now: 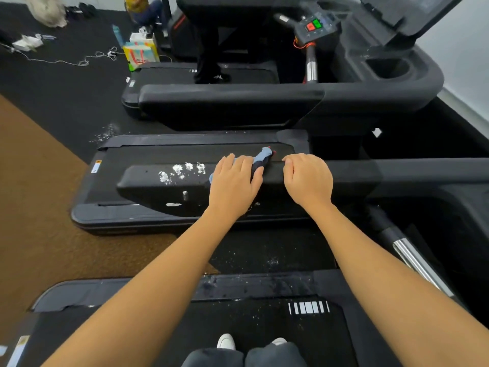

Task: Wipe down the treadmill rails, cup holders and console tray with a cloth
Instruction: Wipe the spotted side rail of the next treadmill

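A black padded treadmill rail [164,186] runs left to right in front of me, with white blotches [182,172] on its top near the left end. My left hand [234,184] lies on the rail just right of the blotches, fingers curled over a blue and dark cloth [262,157] whose end sticks out past my fingertips. My right hand [308,178] rests on the same rail to the right, fingers curled over its far edge, a short gap from the cloth. A cup holder [387,67] sits in the far treadmill's console.
A second treadmill rail [230,98] and a console [316,26] with red and green buttons stand behind. A person's dark legs [209,56] are on that far belt. White specks dot the belt [264,260] below me. Bags and cables [140,53] lie on the floor at the back left.
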{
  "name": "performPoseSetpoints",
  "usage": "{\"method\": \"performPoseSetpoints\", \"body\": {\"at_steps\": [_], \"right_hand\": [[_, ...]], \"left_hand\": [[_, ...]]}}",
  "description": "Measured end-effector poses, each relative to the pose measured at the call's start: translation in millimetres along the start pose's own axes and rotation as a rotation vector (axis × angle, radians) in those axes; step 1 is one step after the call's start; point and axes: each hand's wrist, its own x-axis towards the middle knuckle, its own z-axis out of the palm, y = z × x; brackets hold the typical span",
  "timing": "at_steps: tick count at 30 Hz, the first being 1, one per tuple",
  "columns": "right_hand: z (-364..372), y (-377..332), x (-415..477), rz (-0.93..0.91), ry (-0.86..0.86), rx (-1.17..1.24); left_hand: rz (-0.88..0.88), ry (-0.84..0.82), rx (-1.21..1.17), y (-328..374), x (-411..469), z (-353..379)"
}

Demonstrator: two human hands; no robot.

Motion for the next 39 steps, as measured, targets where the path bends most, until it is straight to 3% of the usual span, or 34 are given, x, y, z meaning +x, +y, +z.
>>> {"method": "performPoseSetpoints", "body": {"at_steps": [4, 6, 11, 16, 21, 27, 31, 33, 36, 39], "right_hand": [[-0.2, -1.2, -0.2, 0.002, -0.017, -0.006], [0.5, -1.2, -0.8, -0.004, -0.011, -0.001], [-0.7, -1.1, -0.6, 0.006, 0.011, 0.005], [-1.7, -3.4, -2.3, 0.016, 0.010, 0.023], [0.3, -2.1, -0.2, 0.036, -0.034, -0.006], [-0.5, -2.5, -2.5, 0.023, 0.012, -0.012], [-7.1, -8.2, -0.5, 0.070, -0.046, 0.023], [-17.2, -12.9, 6.4, 0.200, -0.176, 0.185], [-41.2, -27.6, 8.1, 0.530, -0.300, 0.863], [-55.7, -46.0, -16.6, 0.524, -0.207, 1.187]], "left_hand": [[-0.069, -0.197, 0.054, -1.6, 34.0, -5.8], [-0.076, -0.155, 0.044, -3.2, 30.0, -2.3], [0.019, 0.138, -0.029, -4.1, -11.1, 12.3], [0.007, 0.087, -0.017, -4.8, -2.6, 9.0], [-0.085, -0.095, -0.047, -7.8, 31.5, -4.5], [-0.023, 0.136, -0.157, -5.8, -3.6, 8.3], [0.045, 0.158, -0.100, -5.3, -27.5, 10.8], [0.061, 0.150, -0.099, -3.4, -33.4, 5.3], [0.035, 0.109, -0.185, 0.7, -47.4, -8.1], [-0.107, 0.032, -0.568, 12.0, -63.6, -27.9]]}}
